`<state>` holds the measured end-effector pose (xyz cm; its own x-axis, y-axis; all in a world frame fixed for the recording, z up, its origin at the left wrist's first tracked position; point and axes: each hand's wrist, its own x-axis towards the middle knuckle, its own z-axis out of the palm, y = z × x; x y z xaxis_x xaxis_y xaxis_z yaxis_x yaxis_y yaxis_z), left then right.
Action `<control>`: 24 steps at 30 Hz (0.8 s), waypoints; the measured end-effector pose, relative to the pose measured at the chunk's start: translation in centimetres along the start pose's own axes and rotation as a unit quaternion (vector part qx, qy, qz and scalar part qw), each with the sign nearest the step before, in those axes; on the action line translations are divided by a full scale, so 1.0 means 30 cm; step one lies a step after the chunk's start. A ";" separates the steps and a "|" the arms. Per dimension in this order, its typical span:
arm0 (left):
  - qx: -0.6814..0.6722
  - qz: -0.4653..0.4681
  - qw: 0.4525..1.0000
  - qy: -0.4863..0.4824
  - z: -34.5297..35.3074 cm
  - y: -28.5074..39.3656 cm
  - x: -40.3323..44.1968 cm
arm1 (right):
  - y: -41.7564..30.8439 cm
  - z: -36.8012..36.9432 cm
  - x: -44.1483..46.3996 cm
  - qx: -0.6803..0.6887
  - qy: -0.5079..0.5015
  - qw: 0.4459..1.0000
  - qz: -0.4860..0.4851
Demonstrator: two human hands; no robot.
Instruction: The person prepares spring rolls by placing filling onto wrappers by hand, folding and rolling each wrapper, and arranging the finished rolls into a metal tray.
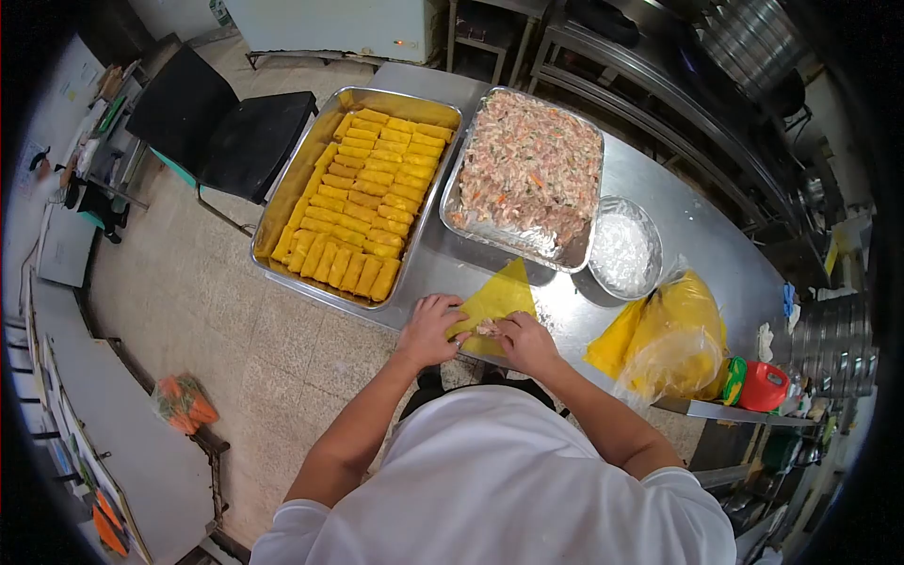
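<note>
A yellow spring roll wrapper lies on the steel table's front edge, one corner pointing away from me. A small strip of meat filling rests across its near part. My left hand has its fingers closed at the wrapper's left corner. From the other side, my right hand reaches in, its fingers bunched together at the right end of the filling. Just beyond the wrapper stands a deep metal tray of chopped meat filling. To the left, a second tray holds rows of finished yellow rolls.
A round metal bowl with white contents stands right of the filling tray. A plastic bag of yellow wrappers and a red container sit at the table's right end. A black chair is beyond the left tray.
</note>
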<state>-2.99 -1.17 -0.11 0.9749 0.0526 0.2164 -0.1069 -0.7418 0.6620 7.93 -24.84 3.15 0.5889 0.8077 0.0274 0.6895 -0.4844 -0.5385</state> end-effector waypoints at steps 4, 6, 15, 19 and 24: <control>0.008 0.009 1.000 0.008 -0.006 0.005 -0.004 | -0.030 -0.024 -0.004 -0.040 0.076 0.996 -0.034; 0.002 0.012 1.000 0.012 -0.002 0.004 0.001 | -0.012 -0.009 -0.011 -0.025 0.061 0.997 -0.027; 0.014 0.020 1.000 0.013 0.001 0.003 -0.002 | 0.011 -0.014 0.010 0.009 0.025 1.000 -0.003; 0.011 0.014 1.000 0.016 0.007 0.010 -0.002 | -0.030 -0.064 -0.022 0.032 0.056 0.997 0.034; 0.007 0.018 1.000 0.021 0.007 0.010 -0.001 | 0.038 -0.031 -0.041 0.029 0.012 0.998 0.057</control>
<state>-3.02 -1.54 -0.07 0.9613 0.0533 0.2701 -0.1390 -0.7529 0.6433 8.39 -26.69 3.29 0.6728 0.7396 -0.0172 0.5919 -0.5521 -0.5872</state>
